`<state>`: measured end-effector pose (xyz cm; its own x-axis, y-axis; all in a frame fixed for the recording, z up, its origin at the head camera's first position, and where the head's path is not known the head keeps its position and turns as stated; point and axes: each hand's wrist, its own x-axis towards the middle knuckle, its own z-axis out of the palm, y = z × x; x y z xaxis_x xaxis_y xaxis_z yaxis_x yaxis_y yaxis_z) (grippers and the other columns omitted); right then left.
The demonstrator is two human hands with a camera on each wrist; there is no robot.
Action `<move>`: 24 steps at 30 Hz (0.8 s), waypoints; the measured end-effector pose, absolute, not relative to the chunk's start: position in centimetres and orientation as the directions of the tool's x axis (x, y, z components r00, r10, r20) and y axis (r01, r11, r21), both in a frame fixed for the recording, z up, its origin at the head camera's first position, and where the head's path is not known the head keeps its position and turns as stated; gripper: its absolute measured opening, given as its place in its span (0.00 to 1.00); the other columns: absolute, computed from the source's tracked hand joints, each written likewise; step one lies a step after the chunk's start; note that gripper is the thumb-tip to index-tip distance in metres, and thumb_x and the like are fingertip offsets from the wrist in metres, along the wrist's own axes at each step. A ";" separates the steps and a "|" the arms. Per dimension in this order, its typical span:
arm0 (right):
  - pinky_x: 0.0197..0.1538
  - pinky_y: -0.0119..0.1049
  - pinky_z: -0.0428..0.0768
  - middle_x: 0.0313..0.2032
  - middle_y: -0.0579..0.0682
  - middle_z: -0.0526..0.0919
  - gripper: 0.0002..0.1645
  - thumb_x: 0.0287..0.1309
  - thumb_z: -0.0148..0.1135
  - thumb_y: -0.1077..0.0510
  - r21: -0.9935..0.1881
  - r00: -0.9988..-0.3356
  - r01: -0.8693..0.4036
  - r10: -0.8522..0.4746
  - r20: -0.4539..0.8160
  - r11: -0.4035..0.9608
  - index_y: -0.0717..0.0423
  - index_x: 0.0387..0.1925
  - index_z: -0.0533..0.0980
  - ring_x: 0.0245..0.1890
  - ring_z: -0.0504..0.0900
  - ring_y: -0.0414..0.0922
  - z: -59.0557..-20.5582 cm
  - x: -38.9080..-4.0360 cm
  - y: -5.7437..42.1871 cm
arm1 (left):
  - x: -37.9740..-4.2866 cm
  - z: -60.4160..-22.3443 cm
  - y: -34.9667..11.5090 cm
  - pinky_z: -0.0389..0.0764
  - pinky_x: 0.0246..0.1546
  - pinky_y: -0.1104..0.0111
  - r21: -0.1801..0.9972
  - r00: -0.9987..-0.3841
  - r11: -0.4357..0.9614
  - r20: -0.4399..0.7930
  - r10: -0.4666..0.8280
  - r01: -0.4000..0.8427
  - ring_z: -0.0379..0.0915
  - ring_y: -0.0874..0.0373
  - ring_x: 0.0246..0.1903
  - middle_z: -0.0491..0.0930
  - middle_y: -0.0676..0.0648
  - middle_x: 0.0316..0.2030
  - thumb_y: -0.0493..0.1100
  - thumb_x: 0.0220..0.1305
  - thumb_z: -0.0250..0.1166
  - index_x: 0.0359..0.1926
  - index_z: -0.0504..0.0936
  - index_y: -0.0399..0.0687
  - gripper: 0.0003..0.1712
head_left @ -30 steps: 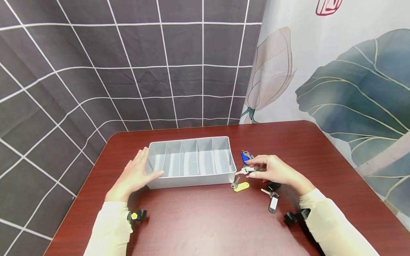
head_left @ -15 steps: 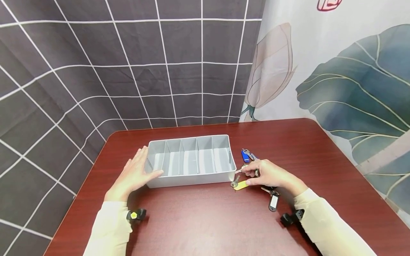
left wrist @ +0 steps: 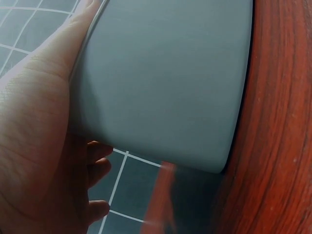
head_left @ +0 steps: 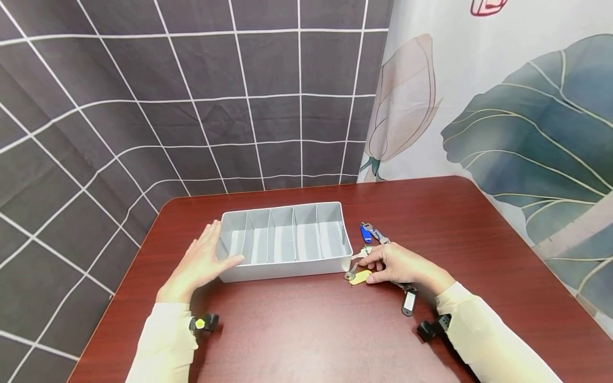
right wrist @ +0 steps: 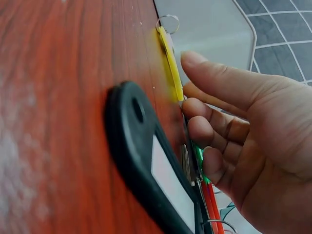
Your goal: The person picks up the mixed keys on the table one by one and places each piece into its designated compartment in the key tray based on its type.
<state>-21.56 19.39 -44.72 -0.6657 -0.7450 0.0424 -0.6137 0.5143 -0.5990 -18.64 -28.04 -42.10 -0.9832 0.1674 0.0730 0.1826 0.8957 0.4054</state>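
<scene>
A grey box (head_left: 286, 268) with several compartments stands on the table. My left hand (head_left: 195, 263) rests at its left end, thumb over the front rim and fingers extended along the end; the left wrist view shows the box wall (left wrist: 165, 83) beside the palm. Right of the box, my right hand (head_left: 402, 266) hovers low over tagged keys, fingers loosely bent. Its thumb is by the end of a yellow key tag (head_left: 360, 277); in the right wrist view, a gap shows between thumb and yellow tag (right wrist: 169, 61). A key (head_left: 351, 273) lies beside that tag.
Behind the right hand lies a blue key tag (head_left: 366, 233) with keys. A black key tag (head_left: 408, 303) lies in front of the hand. Green (right wrist: 199, 161) and red (right wrist: 212, 202) tags show beyond the fingers in the right wrist view. Curtains rise behind the table (head_left: 287, 330).
My right hand has moved left and toward me, from near the blue and green tags to the yellow one. The left hand and box have stayed in place.
</scene>
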 end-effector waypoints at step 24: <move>0.27 0.28 0.71 0.21 0.34 0.72 0.12 0.45 0.76 0.54 -0.529 -0.727 -0.558 -0.684 -0.060 0.640 0.40 0.24 0.77 0.24 0.70 0.32 -44.3 -20.9 19.1 | -18.6 -42.1 -28.0 0.47 0.67 0.41 0.420 -0.985 0.891 0.047 0.168 0.172 0.38 0.41 0.73 0.45 0.37 0.74 0.76 0.52 0.59 0.75 0.42 0.40 0.66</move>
